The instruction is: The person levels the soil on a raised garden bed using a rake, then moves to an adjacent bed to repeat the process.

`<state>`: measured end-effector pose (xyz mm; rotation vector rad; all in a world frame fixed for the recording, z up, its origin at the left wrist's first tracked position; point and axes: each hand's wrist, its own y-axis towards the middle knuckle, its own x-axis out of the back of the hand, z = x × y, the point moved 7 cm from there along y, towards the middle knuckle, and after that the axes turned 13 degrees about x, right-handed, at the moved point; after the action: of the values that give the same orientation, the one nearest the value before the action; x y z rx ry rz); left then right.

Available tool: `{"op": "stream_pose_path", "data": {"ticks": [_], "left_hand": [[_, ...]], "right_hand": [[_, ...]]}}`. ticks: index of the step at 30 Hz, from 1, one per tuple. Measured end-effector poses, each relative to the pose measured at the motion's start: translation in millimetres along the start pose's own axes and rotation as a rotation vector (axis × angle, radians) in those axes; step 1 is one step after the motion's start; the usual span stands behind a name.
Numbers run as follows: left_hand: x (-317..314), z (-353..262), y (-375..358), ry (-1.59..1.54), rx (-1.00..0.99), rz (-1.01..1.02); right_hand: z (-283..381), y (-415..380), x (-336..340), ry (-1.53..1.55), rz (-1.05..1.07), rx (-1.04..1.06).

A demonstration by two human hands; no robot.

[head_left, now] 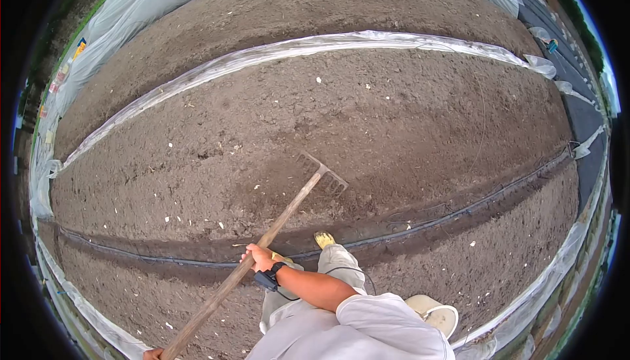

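Note:
A rake [289,210] with a long wooden handle and a toothed metal head slants across the view. Its head rests on the brown soil [394,130] ahead of my feet. My right hand [259,257], with a dark band and device at the wrist, is wrapped round the middle of the handle. At the lower left edge, my left hand [153,354] closes on the handle's near part and is mostly cut off by the frame. Just right of the right hand, a yellow shoe [323,239] stands in the furrow.
A dark hose [420,230] runs along the furrow by my feet. White plastic sheeting [315,44] forms a strip across the soil farther off. Dark ground cover [587,143] lies at the right. A cream-coloured, bucket-like thing [443,319] is beside my body.

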<state>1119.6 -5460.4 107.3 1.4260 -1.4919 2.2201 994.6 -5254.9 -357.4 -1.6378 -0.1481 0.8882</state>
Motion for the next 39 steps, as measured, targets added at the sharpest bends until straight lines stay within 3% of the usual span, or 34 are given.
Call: {"op": "stream_pose_path", "data": {"ticks": [1,2,4,5,7,9,11,12,15,17,20,22,24,26,30,32,34,36,38,39], "left_hand": [[-24,-2,35,0.055,-0.005,0.015],[-52,-9,73,0.107,-0.013,0.025],[-86,-117,90,0.105,-0.206,-0.066],[-110,-157,100,0.121,-0.317,-0.039],[-153,-225,105,0.186,-0.549,-0.051],[-152,-278,84,0.189,-0.661,-0.023],[-148,-288,82,0.237,-0.700,0.039],[-140,-278,87,0.228,-0.670,0.048],[-101,-250,99,0.315,-0.709,-0.084],[-48,-210,102,0.358,-0.639,-0.160],[54,-125,88,0.269,-0.507,-0.317],[122,-72,55,0.215,-0.367,-0.494],[159,-20,22,0.214,-0.203,-0.591],[157,24,5,0.164,-0.105,-0.610],[96,117,8,-0.045,0.079,-0.583],[27,164,21,-0.114,0.174,-0.484],[-59,210,28,-0.124,0.278,-0.334],[-125,249,16,-0.151,0.338,-0.310],[-163,295,-9,-0.143,0.458,-0.314],[-151,301,-24,-0.072,0.485,-0.264]], "right_hand": [[46,-6,24,0.021,-0.077,0.149],[82,2,60,0.103,-0.163,0.163],[180,15,132,0.117,-0.105,0.367],[230,7,171,0.071,-0.217,0.527],[306,-14,246,0.100,-0.323,0.620],[350,-46,296,0.028,-0.389,0.686],[352,-74,320,-0.060,-0.434,0.687],[339,-81,320,-0.140,-0.411,0.630],[267,-61,303,0.119,-0.539,0.499],[200,-31,258,0.180,-0.438,0.414],[67,-6,119,0.256,-0.374,0.179],[-20,5,8,0.294,-0.209,0.036],[-77,-9,-88,0.222,-0.146,-0.073],[-116,-2,-149,0.131,0.052,-0.110],[-141,20,-190,-0.094,0.169,-0.001],[-147,41,-168,-0.176,0.178,0.060],[-153,43,-134,-0.259,0.093,0.172],[-177,37,-98,-0.453,-0.040,0.211],[-227,22,-64,-0.554,-0.127,0.125],[-256,14,-48,-0.677,-0.101,0.052]]}}
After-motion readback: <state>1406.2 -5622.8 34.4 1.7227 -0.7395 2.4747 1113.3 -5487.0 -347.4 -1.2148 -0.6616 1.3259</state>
